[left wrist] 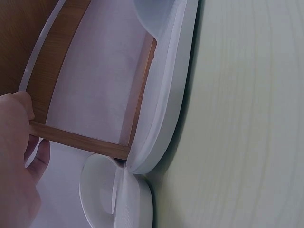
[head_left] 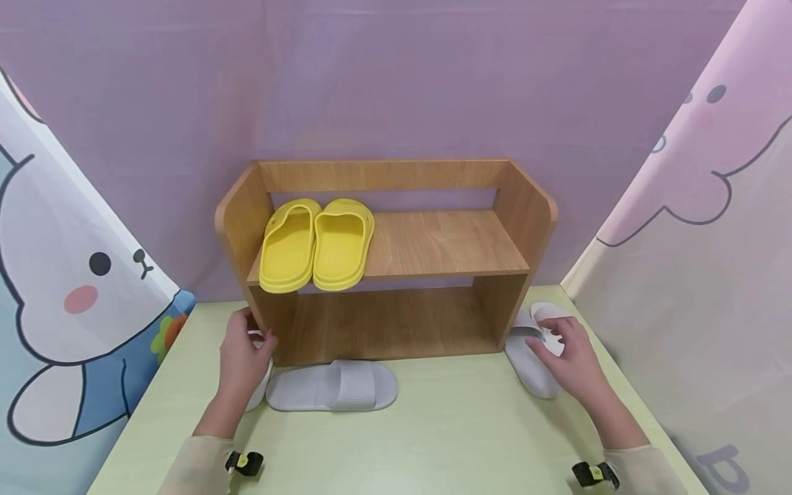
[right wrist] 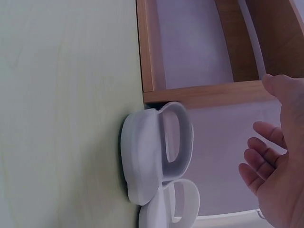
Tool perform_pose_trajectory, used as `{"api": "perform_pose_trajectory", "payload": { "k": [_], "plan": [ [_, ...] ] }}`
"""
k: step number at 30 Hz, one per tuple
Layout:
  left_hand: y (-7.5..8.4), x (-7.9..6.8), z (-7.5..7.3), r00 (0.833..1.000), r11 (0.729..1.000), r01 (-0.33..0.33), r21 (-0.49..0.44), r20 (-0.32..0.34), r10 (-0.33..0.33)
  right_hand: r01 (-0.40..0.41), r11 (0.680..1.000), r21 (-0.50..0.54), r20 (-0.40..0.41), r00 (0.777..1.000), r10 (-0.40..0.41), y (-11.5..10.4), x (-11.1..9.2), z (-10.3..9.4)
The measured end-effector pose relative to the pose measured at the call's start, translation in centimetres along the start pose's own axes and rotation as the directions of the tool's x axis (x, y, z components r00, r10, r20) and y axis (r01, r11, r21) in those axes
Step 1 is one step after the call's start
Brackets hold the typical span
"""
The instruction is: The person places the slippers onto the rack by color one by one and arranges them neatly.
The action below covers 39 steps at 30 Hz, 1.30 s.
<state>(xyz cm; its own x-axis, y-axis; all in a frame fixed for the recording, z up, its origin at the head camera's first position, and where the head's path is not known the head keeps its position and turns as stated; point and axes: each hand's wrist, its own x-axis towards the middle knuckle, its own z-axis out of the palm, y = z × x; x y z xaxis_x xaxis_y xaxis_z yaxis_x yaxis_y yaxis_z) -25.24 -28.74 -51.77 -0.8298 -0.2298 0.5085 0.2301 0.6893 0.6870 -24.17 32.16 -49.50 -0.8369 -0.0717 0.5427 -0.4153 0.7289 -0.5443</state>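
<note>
A small wooden shoe rack with two shelves stands against the purple backdrop. My left hand pinches the front edge of its left side panel, thumb on the inner side and fingers outside, as the left wrist view shows. On the right, my right hand hovers over a grey slipper and a white slipper, fingers loosely bent. Its thumb is right at the right side panel in the right wrist view. A pair of yellow slippers sits on the upper shelf's left half.
One grey slipper lies sideways before the rack's lower left front. Partly hidden by my left hand, a white slipper lies beside the left panel. Cartoon-printed curtains border the pale table on both sides.
</note>
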Motion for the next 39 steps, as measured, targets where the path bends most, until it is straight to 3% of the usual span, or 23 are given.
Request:
{"api": "perform_pose_trajectory", "payload": {
  "k": [9, 15, 19, 24, 30, 39],
  "plan": [
    [0.1, 0.0, 0.2, 1.0, 1.0, 0.0, 0.0, 0.003, 0.0, -0.109, 0.991, -0.079, 0.122, 0.985, 0.118, 1.3, -0.9, -0.2],
    [0.1, 0.0, 0.3, 1.0, 1.0, 0.0, -0.004, 0.002, 0.0, -0.229, 0.962, -0.146, 0.234, 0.937, 0.258, 1.9, -1.5, 0.1],
    [0.1, 0.0, 0.2, 1.0, 1.0, 0.006, -0.003, 0.001, -0.006, -0.266, 0.942, -0.203, 0.283, 0.905, 0.317, 2.2, -1.9, 0.7],
    [0.1, 0.0, 0.1, 1.0, 1.0, 0.018, 0.008, 0.004, -0.018, -0.28, 0.925, -0.255, 0.296, 0.888, 0.351, 2.4, -2.4, 1.5],
    [0.1, 0.1, 0.0, 1.0, 1.0, 0.02, 0.016, 0.003, -0.02, -0.342, 0.887, -0.31, 0.308, 0.847, 0.434, 2.3, -2.6, 2.0],
    [0.2, 0.0, 0.1, 0.999, 0.999, 0.045, 0.01, 0.014, -0.045, -0.334, 0.859, -0.387, 0.285, 0.843, 0.456, 1.9, -2.8, 3.0]
  ]
}}
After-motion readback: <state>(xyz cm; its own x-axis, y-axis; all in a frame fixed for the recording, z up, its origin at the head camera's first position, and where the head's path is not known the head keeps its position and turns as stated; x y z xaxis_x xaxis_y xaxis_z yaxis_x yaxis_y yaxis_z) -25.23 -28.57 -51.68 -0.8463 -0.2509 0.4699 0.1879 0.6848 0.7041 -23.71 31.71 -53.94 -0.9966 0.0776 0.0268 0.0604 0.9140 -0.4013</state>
